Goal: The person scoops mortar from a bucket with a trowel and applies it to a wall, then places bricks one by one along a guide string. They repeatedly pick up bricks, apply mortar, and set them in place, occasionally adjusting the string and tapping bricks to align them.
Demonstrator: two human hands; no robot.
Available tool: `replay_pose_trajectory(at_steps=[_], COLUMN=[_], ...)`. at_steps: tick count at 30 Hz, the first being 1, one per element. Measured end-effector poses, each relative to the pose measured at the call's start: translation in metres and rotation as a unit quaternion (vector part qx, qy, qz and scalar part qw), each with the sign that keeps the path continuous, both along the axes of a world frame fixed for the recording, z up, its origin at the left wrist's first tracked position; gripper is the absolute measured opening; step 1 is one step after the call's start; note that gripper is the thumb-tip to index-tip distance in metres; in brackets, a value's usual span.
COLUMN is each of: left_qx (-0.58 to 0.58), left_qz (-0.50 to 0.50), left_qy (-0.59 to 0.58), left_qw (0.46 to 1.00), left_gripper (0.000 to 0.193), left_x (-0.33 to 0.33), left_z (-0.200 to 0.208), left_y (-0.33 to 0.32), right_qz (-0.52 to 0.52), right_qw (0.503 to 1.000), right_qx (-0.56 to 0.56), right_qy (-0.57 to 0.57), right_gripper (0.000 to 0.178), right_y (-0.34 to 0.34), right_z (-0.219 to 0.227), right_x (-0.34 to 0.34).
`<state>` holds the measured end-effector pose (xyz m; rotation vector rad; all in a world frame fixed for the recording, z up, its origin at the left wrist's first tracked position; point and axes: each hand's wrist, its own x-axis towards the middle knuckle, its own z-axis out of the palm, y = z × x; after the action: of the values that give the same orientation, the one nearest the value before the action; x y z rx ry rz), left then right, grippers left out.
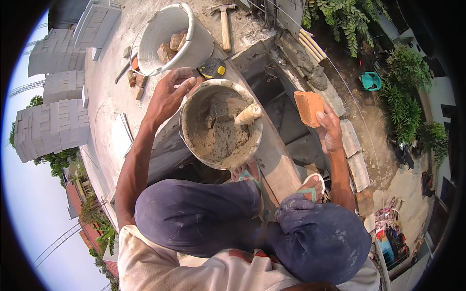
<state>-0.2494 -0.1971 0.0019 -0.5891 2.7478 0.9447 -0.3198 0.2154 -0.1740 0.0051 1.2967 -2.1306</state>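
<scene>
My right hand point(328, 127) grips an orange brick point(308, 107) by its near end, holding it up beside the low wall. My left hand point(171, 93) is stretched out by the far left rim of a mortar bucket point(183, 127), fingers apart; I cannot tell whether it touches the rim. Grey wet mortar point(213, 127) fills much of this bucket. A trowel lies in it, its pale wooden handle point(248, 114) resting toward the right rim and its blade coated or buried. Just beyond the rim sits a black and yellow tape measure point(212, 69).
A larger white bucket point(198, 46) holds broken bricks point(171, 47); a hammer point(224, 26) lies beside it. My feet rest on a plank point(276, 165) beside a deep opening point(262, 72). Along the wall point(353, 138) runs a string, with ground far below. Block stacks point(52, 127) stand left.
</scene>
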Motion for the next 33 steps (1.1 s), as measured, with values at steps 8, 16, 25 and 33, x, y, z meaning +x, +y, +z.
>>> replay_pose_trajectory(at_steps=[8, 16, 25, 33], left_qx=[0.105, 0.21, 0.252, 0.28], left_qz=[0.205, 0.318, 0.352, 0.368], left_qy=[0.058, 0.122, 0.11, 0.1], left_qw=[0.971, 0.916, 0.895, 0.881], left_gripper=[0.054, 0.043, 0.045, 0.044], left_x=[0.105, 0.137, 0.155, 0.172], left_z=[-0.062, -0.081, -0.097, -0.112], left_y=[-0.006, -0.015, -0.018, -0.023], right_qz=[-0.01, -0.031, -0.025, -0.025], right_qw=[0.961, 0.772, 0.735, 0.704], right_qx=[0.225, 0.448, 0.475, 0.498], right_qy=[0.163, 0.449, 0.483, 0.507], right_gripper=[0.085, 0.08, 0.08, 0.08], right_y=[-0.046, -0.059, -0.1, -0.102], right_z=[-0.046, -0.12, -0.145, -0.169], right_x=[-0.069, -0.141, -0.191, -0.202])
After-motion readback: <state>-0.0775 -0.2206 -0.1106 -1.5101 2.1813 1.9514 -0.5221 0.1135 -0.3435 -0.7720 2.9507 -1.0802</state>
